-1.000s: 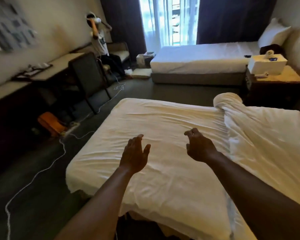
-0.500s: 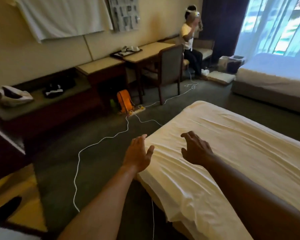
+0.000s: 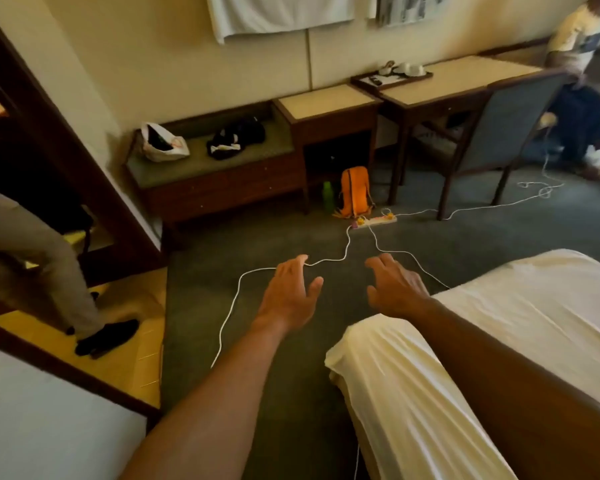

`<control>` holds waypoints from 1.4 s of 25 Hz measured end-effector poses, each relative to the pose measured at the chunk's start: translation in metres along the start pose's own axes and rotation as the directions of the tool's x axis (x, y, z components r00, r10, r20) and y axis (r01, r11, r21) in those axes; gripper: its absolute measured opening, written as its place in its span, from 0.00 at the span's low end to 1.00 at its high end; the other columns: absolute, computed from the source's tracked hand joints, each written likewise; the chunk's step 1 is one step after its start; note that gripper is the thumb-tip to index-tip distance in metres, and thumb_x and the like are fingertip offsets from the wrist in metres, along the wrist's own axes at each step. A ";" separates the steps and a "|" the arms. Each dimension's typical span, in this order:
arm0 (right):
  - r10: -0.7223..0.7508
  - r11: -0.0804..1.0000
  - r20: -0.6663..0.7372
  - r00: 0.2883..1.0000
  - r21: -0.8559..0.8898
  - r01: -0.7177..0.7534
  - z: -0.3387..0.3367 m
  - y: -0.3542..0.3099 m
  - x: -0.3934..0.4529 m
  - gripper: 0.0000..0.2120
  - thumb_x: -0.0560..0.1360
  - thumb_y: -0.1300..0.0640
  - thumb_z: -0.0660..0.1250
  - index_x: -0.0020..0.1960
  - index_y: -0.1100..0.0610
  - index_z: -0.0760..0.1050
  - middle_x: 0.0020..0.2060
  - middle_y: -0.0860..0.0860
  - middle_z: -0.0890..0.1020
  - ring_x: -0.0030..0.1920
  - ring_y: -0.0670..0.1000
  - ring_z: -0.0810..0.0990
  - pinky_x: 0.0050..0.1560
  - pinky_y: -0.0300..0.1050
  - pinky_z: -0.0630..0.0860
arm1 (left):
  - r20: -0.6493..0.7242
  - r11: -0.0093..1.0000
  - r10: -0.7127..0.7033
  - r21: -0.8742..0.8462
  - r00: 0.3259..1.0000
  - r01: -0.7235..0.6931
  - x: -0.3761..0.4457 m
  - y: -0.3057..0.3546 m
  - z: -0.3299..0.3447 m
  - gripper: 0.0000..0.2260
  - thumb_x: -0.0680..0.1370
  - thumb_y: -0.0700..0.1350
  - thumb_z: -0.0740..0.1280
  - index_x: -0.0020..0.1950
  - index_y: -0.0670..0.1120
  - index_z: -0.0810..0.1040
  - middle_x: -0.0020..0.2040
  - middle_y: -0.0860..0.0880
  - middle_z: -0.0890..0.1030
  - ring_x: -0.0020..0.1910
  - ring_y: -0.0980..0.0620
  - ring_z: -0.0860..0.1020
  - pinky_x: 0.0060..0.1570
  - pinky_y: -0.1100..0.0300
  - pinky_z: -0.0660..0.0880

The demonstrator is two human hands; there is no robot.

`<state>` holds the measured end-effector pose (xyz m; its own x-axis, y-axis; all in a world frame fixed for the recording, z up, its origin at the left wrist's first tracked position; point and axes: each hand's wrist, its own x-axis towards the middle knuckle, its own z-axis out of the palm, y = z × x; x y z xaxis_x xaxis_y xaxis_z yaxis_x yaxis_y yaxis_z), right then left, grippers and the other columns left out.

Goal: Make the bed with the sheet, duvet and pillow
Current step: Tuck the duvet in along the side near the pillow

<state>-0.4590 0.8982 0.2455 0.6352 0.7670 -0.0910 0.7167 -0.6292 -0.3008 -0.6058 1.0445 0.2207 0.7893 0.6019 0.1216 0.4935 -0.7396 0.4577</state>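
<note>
The bed (image 3: 413, 393) fills the lower right, its foot corner covered by a cream sheet (image 3: 541, 306) with soft wrinkles. My left hand (image 3: 288, 296) is stretched out over the dark carpet left of the bed corner, fingers apart and empty. My right hand (image 3: 395, 285) hovers just beyond the bed's corner, fingers spread, holding nothing; its forearm crosses the sheet. No duvet or pillow shows in this view.
White cables (image 3: 229, 306) run over the carpet to a power strip (image 3: 374, 221) beside an orange backpack (image 3: 355, 190). A bench, desk and chair (image 3: 499, 133) line the far wall. One person sits at the far right; another's legs (image 3: 49, 268) stand at the left.
The view has swung left, away from the bed toward the wall and desk. The duvet has left the view. Both hands stay outstretched and empty, now over the carpet by the bed corner.
</note>
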 end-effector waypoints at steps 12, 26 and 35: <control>-0.098 0.995 0.018 0.995 -0.014 0.098 0.020 -0.054 0.250 0.24 0.75 0.53 0.64 0.70 0.54 0.63 0.65 0.54 0.68 0.61 0.56 0.73 0.56 0.55 0.75 | -0.031 0.998 -0.031 0.051 0.999 0.032 0.212 -0.123 -0.021 0.26 0.81 0.58 0.56 0.75 0.47 0.58 0.71 0.48 0.66 0.72 0.51 0.62 0.64 0.50 0.69; 0.337 0.940 -0.110 0.935 0.098 -0.327 -0.031 0.039 0.524 0.23 0.75 0.54 0.63 0.68 0.54 0.65 0.66 0.54 0.68 0.62 0.57 0.74 0.57 0.54 0.73 | 0.176 0.960 0.274 0.015 0.945 -0.281 0.580 -0.135 0.022 0.25 0.81 0.58 0.57 0.74 0.49 0.58 0.71 0.48 0.66 0.70 0.51 0.64 0.62 0.48 0.69; 0.569 0.820 -0.118 0.814 0.153 -0.551 -0.068 0.224 0.635 0.22 0.77 0.55 0.61 0.70 0.56 0.64 0.65 0.55 0.69 0.58 0.58 0.76 0.55 0.53 0.75 | 0.284 0.868 0.497 -0.143 0.820 -0.476 0.798 0.003 0.143 0.26 0.79 0.58 0.61 0.73 0.50 0.59 0.69 0.48 0.67 0.65 0.49 0.70 0.59 0.49 0.73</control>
<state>0.1249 1.2360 0.1849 0.9586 0.2515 -0.1336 0.1937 -0.9198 -0.3414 0.0780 1.4798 0.1932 0.9962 0.0404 0.0766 0.0002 -0.8854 0.4647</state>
